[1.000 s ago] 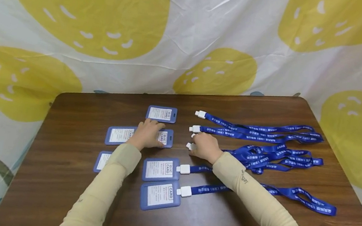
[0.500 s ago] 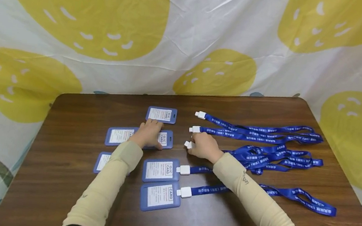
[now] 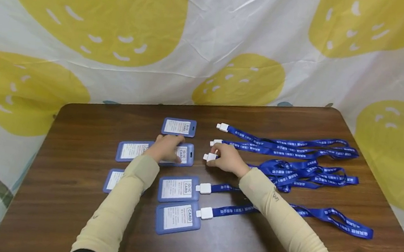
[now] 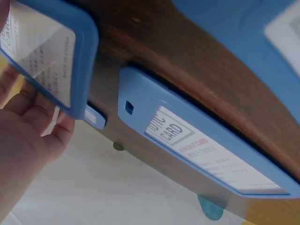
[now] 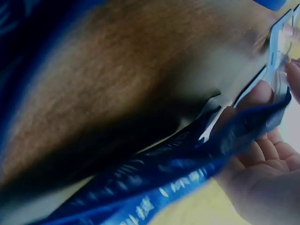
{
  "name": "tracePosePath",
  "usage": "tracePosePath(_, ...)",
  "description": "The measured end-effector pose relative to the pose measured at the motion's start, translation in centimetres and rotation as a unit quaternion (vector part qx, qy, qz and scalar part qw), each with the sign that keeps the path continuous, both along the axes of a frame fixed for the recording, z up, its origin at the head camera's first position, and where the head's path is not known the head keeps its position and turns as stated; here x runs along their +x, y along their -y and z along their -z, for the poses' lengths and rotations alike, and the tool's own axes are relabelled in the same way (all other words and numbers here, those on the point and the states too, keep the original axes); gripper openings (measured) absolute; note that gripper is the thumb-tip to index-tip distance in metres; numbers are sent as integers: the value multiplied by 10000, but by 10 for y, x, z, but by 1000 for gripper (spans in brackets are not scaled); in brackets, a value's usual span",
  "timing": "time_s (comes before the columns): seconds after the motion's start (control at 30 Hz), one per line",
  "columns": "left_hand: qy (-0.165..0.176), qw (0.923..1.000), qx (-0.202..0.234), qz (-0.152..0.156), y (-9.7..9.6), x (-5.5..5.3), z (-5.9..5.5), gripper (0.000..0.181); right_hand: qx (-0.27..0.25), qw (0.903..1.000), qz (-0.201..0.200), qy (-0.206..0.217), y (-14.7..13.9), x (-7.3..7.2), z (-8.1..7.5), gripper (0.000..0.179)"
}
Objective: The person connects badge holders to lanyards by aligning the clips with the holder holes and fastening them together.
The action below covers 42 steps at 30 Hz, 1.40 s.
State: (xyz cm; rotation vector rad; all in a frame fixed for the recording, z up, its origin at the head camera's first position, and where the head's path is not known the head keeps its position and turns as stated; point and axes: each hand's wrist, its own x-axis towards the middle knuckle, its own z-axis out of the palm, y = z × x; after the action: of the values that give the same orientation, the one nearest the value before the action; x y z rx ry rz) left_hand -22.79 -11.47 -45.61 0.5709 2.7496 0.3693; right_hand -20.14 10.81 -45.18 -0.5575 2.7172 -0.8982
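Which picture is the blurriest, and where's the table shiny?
Right wrist view: blurriest, writing smeared on the blue lanyard; left wrist view: clearer, print readable on the held badge holder; head view: fairly sharp, a soft shine on the table near the bottom middle.

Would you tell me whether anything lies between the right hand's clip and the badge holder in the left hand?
Nothing visible: in the head view, only tabletop shows between the white clip pinched by the right hand and the badge holder in the left hand.
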Motion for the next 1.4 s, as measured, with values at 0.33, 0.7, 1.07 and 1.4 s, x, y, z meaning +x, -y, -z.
tracePosePath(0.33,-7,9923,1231,172,10,5,-6,30,-756,9967,127,250,-3,-3,3,21)
tracePosePath(0.7,110,9886,1497,144,8,11,-13,32,-1584,9839,162,812,-11,-5,2,21)
tracePosePath(1.07,-79,9875,1565,183,0,18,-21,33,-1965,9736,207,1145,-11,-4,-2,22)
tracePosePath(1.4,-165,9862,1636,206,-5,21,-22,31,-1862,9765,112,1082,-9,-4,-2,21)
